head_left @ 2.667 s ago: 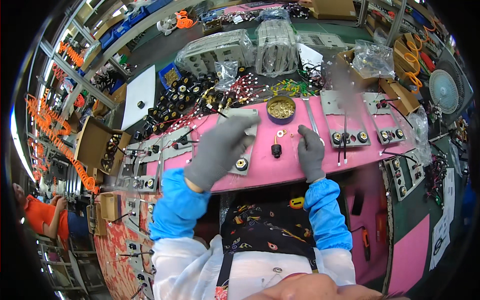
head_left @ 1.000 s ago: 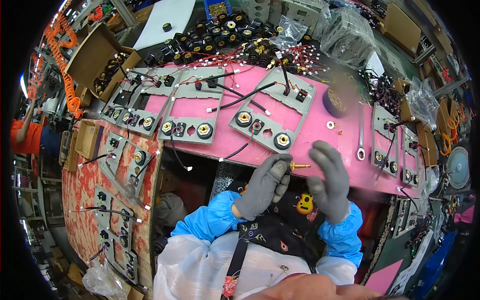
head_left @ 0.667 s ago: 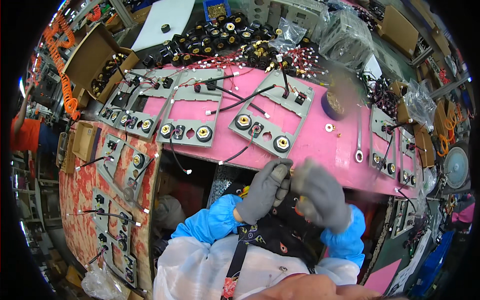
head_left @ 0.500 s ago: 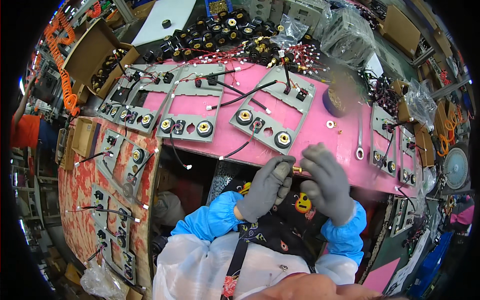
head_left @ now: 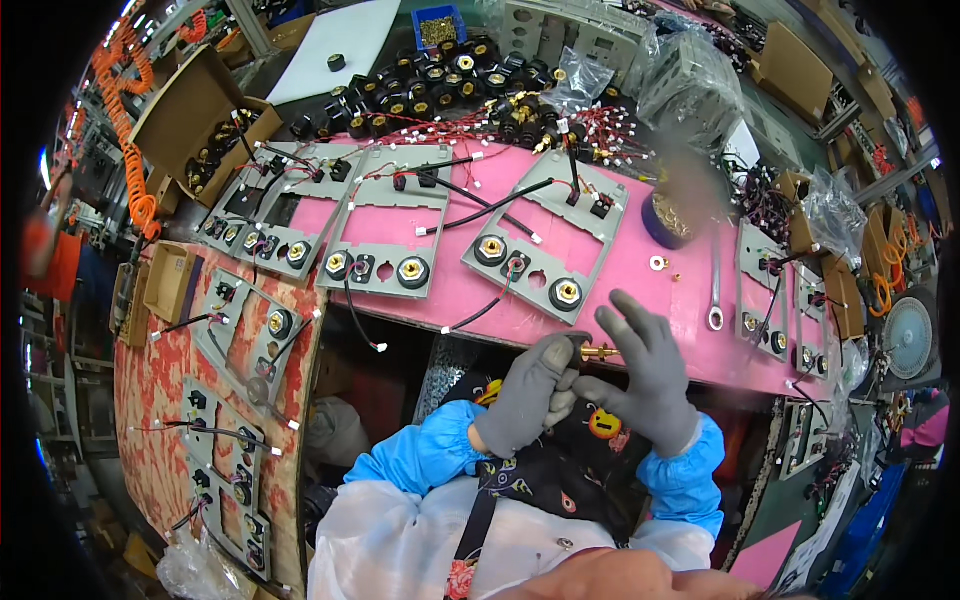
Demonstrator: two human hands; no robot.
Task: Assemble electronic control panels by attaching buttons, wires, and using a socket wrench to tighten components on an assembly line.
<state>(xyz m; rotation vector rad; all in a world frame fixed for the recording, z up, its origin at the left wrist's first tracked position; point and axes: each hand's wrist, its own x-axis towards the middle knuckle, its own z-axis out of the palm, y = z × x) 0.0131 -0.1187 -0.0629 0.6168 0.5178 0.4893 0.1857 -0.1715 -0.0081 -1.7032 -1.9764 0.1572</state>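
My left hand (head_left: pixel 528 396), in a grey glove, is closed around a dark piece from which a brass threaded fitting (head_left: pixel 598 352) sticks out to the right. Most of the dark piece is hidden by the fingers. Just right of the brass end, my right hand (head_left: pixel 648 378), gloved the same way, is open with its fingers spread and nothing in them. Both hands are over the near edge of the pink worktop. Beyond them lies a grey panel (head_left: pixel 590 262) with black round brass-centred fittings (head_left: pixel 566 293) and cabled connectors.
More grey panels (head_left: pixel 437 220) lie at left and right. A wrench (head_left: pixel 715 300), washer (head_left: pixel 657 263) and round tub (head_left: pixel 665 222) of small parts are right of the middle panel. At the back are piled black fittings (head_left: pixel 430 85) and a blue bin (head_left: pixel 438 28).
My right hand's fingers have spread and drawn back from the brass fitting, which now shows more fully. My left hand keeps its hold. The whole view has shifted slightly.
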